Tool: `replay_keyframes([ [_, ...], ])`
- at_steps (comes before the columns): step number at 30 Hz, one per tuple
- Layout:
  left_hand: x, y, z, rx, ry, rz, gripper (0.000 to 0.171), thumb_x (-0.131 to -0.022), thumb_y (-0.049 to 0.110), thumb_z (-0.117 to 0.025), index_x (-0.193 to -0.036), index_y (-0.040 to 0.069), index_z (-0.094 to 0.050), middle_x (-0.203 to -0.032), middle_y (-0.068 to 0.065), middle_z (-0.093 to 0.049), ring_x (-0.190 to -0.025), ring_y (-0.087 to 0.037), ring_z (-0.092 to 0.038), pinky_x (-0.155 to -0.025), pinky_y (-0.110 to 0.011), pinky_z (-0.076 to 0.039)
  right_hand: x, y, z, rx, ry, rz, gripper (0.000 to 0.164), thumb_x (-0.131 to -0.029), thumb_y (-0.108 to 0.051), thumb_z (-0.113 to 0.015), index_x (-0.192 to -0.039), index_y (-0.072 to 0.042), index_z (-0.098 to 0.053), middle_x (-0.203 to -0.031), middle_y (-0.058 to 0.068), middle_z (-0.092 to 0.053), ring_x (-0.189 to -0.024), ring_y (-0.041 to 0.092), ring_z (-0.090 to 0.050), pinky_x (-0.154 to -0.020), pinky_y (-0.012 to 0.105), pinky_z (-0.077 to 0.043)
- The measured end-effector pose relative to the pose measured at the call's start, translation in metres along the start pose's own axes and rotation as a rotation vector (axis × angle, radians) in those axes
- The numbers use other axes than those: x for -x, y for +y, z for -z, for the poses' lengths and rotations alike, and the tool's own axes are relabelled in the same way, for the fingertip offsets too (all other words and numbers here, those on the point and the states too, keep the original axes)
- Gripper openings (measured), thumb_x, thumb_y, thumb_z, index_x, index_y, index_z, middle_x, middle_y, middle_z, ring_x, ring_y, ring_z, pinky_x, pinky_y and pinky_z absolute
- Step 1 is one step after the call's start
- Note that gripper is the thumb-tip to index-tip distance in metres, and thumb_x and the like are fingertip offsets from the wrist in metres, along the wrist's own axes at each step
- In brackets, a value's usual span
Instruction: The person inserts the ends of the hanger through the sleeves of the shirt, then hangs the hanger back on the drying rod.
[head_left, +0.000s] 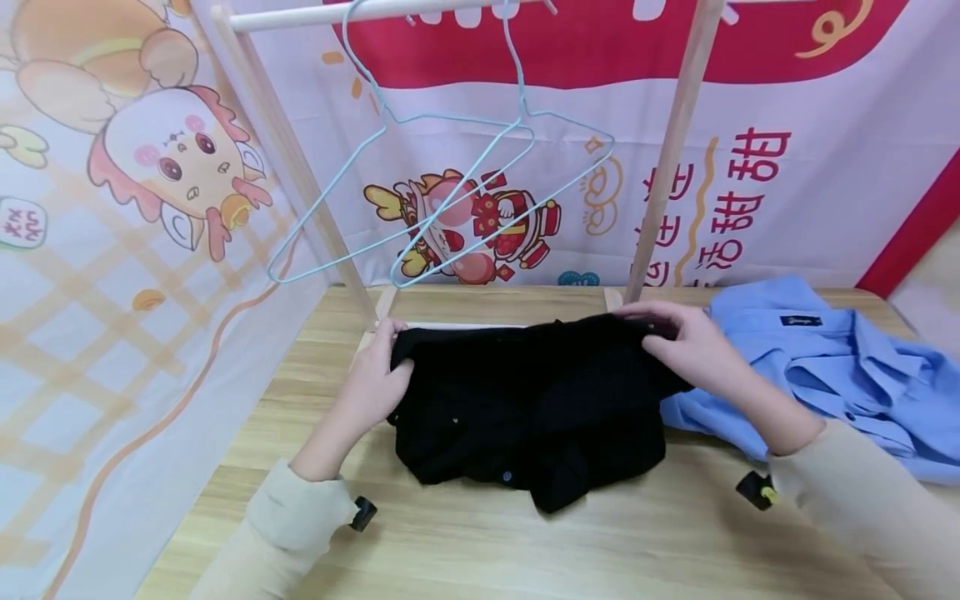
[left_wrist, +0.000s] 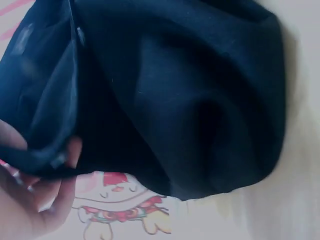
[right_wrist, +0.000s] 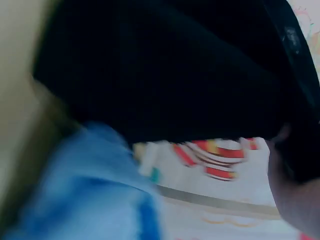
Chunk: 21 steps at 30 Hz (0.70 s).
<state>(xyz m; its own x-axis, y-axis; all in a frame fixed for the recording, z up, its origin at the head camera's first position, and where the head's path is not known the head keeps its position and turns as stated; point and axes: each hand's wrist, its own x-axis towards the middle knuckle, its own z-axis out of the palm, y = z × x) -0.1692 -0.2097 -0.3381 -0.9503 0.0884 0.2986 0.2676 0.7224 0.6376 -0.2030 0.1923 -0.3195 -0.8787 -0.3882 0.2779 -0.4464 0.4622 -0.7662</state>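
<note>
A black garment (head_left: 525, 408) with a straight band along its upper edge hangs bunched between my two hands, over the table. My left hand (head_left: 378, 375) pinches the band's left end, thumb on the near side. At the other end, my right hand (head_left: 690, 346) grips the same edge between thumb and fingers. In the left wrist view the cloth (left_wrist: 200, 100) sags open below the band, with the left hand (left_wrist: 42, 195) at its corner. A label (right_wrist: 291, 40) shows inside the band in the right wrist view. Whether the garment is trousers or shorts I cannot tell.
Two pale blue wire hangers (head_left: 330, 192) hang on a wooden rack (head_left: 678, 125) behind the garment. To the right, a blue collared shirt (head_left: 847, 375) lies crumpled on the wooden table (head_left: 465, 542). Printed cloth (head_left: 187, 333) walls the left and back.
</note>
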Motion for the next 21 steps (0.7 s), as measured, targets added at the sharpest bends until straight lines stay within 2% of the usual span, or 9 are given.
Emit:
replay_keyframes([
  [1,0.000,-0.003,0.000,0.056,-0.038,0.014,0.032,-0.092,0.002,-0.052,-0.123,0.003,-0.047,-0.106,-0.021,-0.068,-0.095,-0.036,-0.061,-0.088,-0.050,-0.048,0.000,0.006,-0.003,-0.101,-0.067,-0.076,0.045,-0.097,0.002,-0.053,-0.142,0.000,-0.058,-0.141,0.021,-0.058,-0.118,0.023,-0.056,-0.088,0.017,-0.043],
  [3,-0.002,-0.010,0.000,0.187,-0.108,0.037,0.028,-0.096,0.004,-0.053,-0.123,0.002,-0.048,-0.111,-0.019,-0.069,-0.101,-0.031,-0.063,-0.092,-0.046,-0.047,0.001,0.013,-0.009,-0.281,-0.187,-0.214,0.050,-0.101,-0.004,-0.050,-0.150,0.003,-0.045,-0.145,0.022,-0.053,-0.120,0.018,-0.056,-0.092,0.018,-0.045],
  [6,-0.006,-0.018,0.003,0.332,-0.192,0.079,0.029,-0.101,0.013,-0.058,-0.127,0.000,-0.049,-0.117,-0.019,-0.067,-0.104,-0.027,-0.063,-0.093,-0.040,-0.048,0.004,0.020,-0.015,-0.489,-0.332,-0.331,0.061,-0.104,-0.015,-0.050,-0.159,0.000,-0.029,-0.149,0.019,-0.048,-0.118,0.015,-0.058,-0.097,0.029,-0.049],
  [8,-0.008,-0.024,0.005,0.385,-0.240,0.107,0.035,-0.103,0.019,-0.060,-0.130,-0.001,-0.051,-0.122,-0.019,-0.063,-0.110,-0.026,-0.059,-0.097,-0.040,-0.046,0.005,0.022,-0.018,-0.553,-0.416,-0.380,0.066,-0.106,-0.023,-0.051,-0.162,-0.004,-0.022,-0.153,0.019,-0.045,-0.126,0.021,-0.055,-0.106,0.038,-0.044],
  [10,-0.009,-0.028,0.007,0.403,-0.287,0.139,0.044,-0.102,0.024,-0.059,-0.136,-0.003,-0.052,-0.131,-0.022,-0.058,-0.120,-0.031,-0.054,-0.105,-0.045,-0.042,0.005,0.025,-0.018,-0.572,-0.484,-0.400,0.069,-0.108,-0.033,-0.049,-0.163,-0.007,-0.017,-0.160,0.021,-0.034,-0.139,0.030,-0.043,-0.114,0.048,-0.036],
  [13,-0.009,-0.032,0.010,0.374,-0.357,0.198,0.061,-0.101,0.031,-0.060,-0.145,-0.008,-0.047,-0.147,-0.027,-0.047,-0.138,-0.038,-0.041,-0.116,-0.053,-0.031,0.002,0.028,-0.018,-0.591,-0.525,-0.426,0.067,-0.110,-0.045,-0.038,-0.162,-0.004,-0.023,-0.160,0.022,-0.033,-0.144,0.036,-0.035,-0.117,0.050,-0.030],
  [16,-0.008,-0.032,0.009,0.319,-0.389,0.242,0.073,-0.099,0.036,-0.062,-0.149,-0.012,-0.040,-0.155,-0.029,-0.039,-0.147,-0.042,-0.030,-0.119,-0.056,-0.023,-0.001,0.031,-0.018,-0.651,-0.526,-0.445,0.056,-0.112,-0.037,-0.030,-0.152,0.000,-0.044,-0.144,0.015,-0.054,-0.131,0.027,-0.051,-0.109,0.041,-0.042],
  [19,-0.007,-0.030,0.008,0.304,-0.375,0.228,0.069,-0.098,0.036,-0.066,-0.148,-0.007,-0.046,-0.154,-0.026,-0.042,-0.147,-0.041,-0.029,-0.119,-0.056,-0.023,-0.001,0.034,-0.019,-0.686,-0.527,-0.417,0.040,-0.109,-0.013,-0.038,-0.139,0.005,-0.057,-0.121,0.005,-0.067,-0.110,0.016,-0.064,-0.097,0.032,-0.052],
  [21,-0.007,-0.027,0.006,0.317,-0.356,0.191,0.061,-0.098,0.036,-0.068,-0.146,0.001,-0.053,-0.152,-0.022,-0.047,-0.147,-0.036,-0.032,-0.119,-0.056,-0.023,0.000,0.036,-0.020,-0.653,-0.533,-0.374,0.038,-0.102,0.000,-0.046,-0.137,0.009,-0.057,-0.118,0.003,-0.068,-0.106,0.012,-0.066,-0.094,0.029,-0.054],
])
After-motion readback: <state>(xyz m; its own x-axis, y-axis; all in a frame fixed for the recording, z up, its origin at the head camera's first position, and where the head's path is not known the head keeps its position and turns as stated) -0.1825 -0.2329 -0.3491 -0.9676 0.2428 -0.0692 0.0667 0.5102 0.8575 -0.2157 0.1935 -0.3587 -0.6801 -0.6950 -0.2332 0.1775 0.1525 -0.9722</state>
